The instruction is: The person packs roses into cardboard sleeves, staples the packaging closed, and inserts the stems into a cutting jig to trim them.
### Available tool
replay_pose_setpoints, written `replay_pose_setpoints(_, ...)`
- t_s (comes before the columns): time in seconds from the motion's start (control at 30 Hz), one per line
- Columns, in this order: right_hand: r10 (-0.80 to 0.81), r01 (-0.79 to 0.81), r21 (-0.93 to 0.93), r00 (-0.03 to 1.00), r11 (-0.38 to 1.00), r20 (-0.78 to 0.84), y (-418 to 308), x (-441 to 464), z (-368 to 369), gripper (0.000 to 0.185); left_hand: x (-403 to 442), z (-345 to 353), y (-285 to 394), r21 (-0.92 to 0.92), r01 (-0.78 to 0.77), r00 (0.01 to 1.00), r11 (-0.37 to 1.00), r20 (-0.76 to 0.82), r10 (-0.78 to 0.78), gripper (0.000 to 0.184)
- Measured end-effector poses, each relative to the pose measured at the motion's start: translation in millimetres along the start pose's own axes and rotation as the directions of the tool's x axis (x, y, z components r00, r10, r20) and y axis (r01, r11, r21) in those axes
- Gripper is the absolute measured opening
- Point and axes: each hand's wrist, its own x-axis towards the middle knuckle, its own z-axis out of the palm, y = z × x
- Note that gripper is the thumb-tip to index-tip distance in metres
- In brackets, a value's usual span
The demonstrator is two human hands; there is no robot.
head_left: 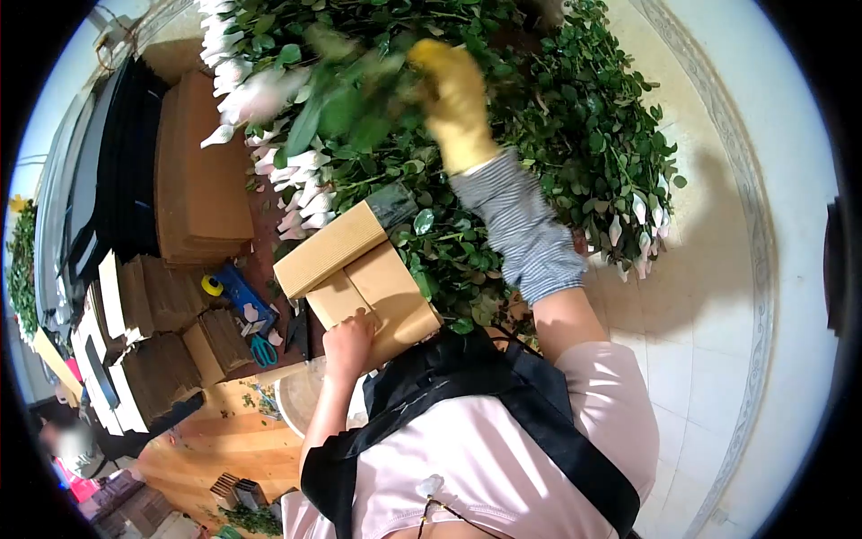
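My left hand (348, 346), bare, lies on folded brown corrugated cardboard (386, 292) in front of my body, its fingers bent against the near part. My right hand (453, 99) wears a yellow glove under a striped sleeve cover and is closed around a stem. From it a pale pink rose (265, 97) with blurred green leaves stretches to the left; the stem inside the glove is hidden. Beneath it spreads a thick pile of leafy roses (310, 193), their whitish-pink heads, several in protective sleeves, facing left.
Cardboard stacks (202, 171) and dark sheets (112, 171) stand on the left. Blue-handled scissors (263, 350), yellow tape (212, 286) and a blue tool (242, 296) lie beside the cardboard. More roses (642, 216) hang over the table's right side. Another person (76, 449) is at lower left.
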Motion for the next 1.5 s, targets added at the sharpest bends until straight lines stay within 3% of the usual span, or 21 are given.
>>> replay_pose_setpoints(0.07,0.406,-0.350,0.551,0.914,0.757,0.023,13.4,31.9,-50.6,0.031,-1.3,1.5,-2.1,0.004,-0.016,1.000,1.000,0.003,0.016,0.021)
replay_pose_setpoints(0.13,0.669,-0.354,0.863,0.743,0.359,0.027,29.5,58.2,-102.9,0.031,-0.2,-0.4,-1.6,0.007,-0.009,1.000,1.000,-0.015,0.009,0.022)
replay_pose_setpoints(0.17,0.712,-0.312,0.897,0.702,0.313,-0.005,42.0,59.4,-132.7,0.031,-1.3,0.4,-0.3,0.016,-0.005,1.000,1.000,-0.012,0.005,0.023)
replay_pose_setpoints(0.3,0.775,-0.286,0.854,0.603,0.435,-0.192,109.0,47.3,-231.8,0.031,-1.5,4.6,0.0,0.020,-0.006,0.999,1.000,-0.037,0.006,0.023)
replay_pose_setpoints(0.43,0.804,-0.519,0.625,0.478,0.583,-0.353,186.5,2.2,-262.9,0.031,-1.5,4.8,-1.1,0.030,-0.035,0.996,0.999,-0.076,0.037,0.024)
replay_pose_setpoints(0.5,0.774,-0.690,0.373,0.461,0.620,-0.434,211.1,-30.2,-245.9,0.032,-3.9,5.0,-2.2,0.023,-0.042,0.996,0.999,-0.072,0.044,0.023)
replay_pose_setpoints(0.53,0.719,-0.685,0.262,0.553,0.680,-0.420,205.6,-43.0,-225.2,0.032,-0.8,4.8,-1.9,0.012,-0.047,0.996,0.999,-0.082,0.047,0.023)
replay_pose_setpoints(0.63,0.487,-0.492,0.082,0.870,0.867,0.076,117.2,-77.2,-129.8,0.034,-0.5,5.4,0.1,0.037,-0.003,1.000,0.999,-0.007,0.003,0.021)
replay_pose_setpoints(0.67,0.312,-0.322,-0.038,0.873,0.946,0.375,75.5,-90.1,-97.8,0.037,-2.5,5.9,-0.9,0.052,0.006,1.000,0.999,0.000,-0.006,0.021)
replay_pose_setpoints(0.73,-0.005,0.198,-0.158,0.638,0.967,0.770,23.8,-122.3,-36.6,0.042,-0.3,6.6,-1.2,0.058,-0.014,1.000,0.998,0.002,0.014,0.021)
replay_pose_setpoints(0.8,0.122,0.404,-0.368,0.518,0.837,0.847,23.3,-153.0,13.9,0.045,0.4,-0.4,0.8,0.073,-0.040,0.999,0.997,0.022,0.038,0.022)
replay_pose_setpoints(0.87,0.105,0.444,-0.427,0.586,0.788,0.804,46.0,-155.0,41.2,0.036,1.3,-0.4,2.6,0.074,-0.023,1.000,0.997,0.006,0.022,0.022)
replay_pose_setpoints(0.93,0.144,0.471,-0.407,0.499,0.783,0.854,41.6,-123.7,36.0,0.042,2.0,-1.6,2.0,0.074,-0.025,1.000,0.997,0.005,0.024,0.022)
replay_pose_setpoints(1.0,0.168,0.319,-0.375,0.524,0.870,0.835,30.8,-100.5,28.1,0.059,0.3,-2.1,1.3,0.054,-0.034,0.999,0.998,-0.008,0.035,0.021)
replay_pose_setpoints(1.07,0.137,0.149,-0.382,0.768,0.912,0.625,20.6,-67.9,3.5,0.070,0.9,-0.5,1.2,0.053,-0.024,1.000,0.998,0.001,0.024,0.021)
replay_pose_setpoints(1.13,0.150,0.108,-0.469,0.865,0.876,0.479,17.7,-39.0,-29.0,0.070,2.0,0.7,1.7,0.053,-0.014,1.000,0.998,0.014,0.013,0.021)
replay_pose_setpoints(1.27,0.043,0.318,-0.399,0.733,0.860,0.679,37.4,-48.9,-39.1,0.033,-1.6,-2.1,-1.6,0.050,-0.052,0.999,0.997,0.015,0.051,0.019)
replay_pose_setpoints(1.37,0.048,0.268,-0.460,0.822,0.847,0.567,-5.8,-33.8,-71.5,0.052,0.8,0.0,-5.1,-0.033,-0.088,0.995,0.996,-0.041,0.087,0.018)
replay_pose_setpoints(1.4,-0.026,0.216,-0.334,0.870,0.918,0.493,-21.0,-26.7,-82.8,0.041,1.5,-8.8,-4.1,-0.115,-0.013,0.995,0.993,0.100,0.024,0.025)
replay_pose_setpoints(1.47,-0.079,0.228,-0.155,0.765,0.961,0.639,-40.9,-34.6,-96.5,0.028,0.1,-1.1,-19.0,-0.196,-0.014,0.995,0.980,0.093,0.033,0.036)
replay_pose_setpoints(1.5,-0.080,0.146,-0.047,0.755,0.988,0.650,-36.7,-63.1,-100.0,0.030,4.5,-8.2,-26.0,-0.394,0.072,0.985,0.917,0.172,-0.003,0.045)
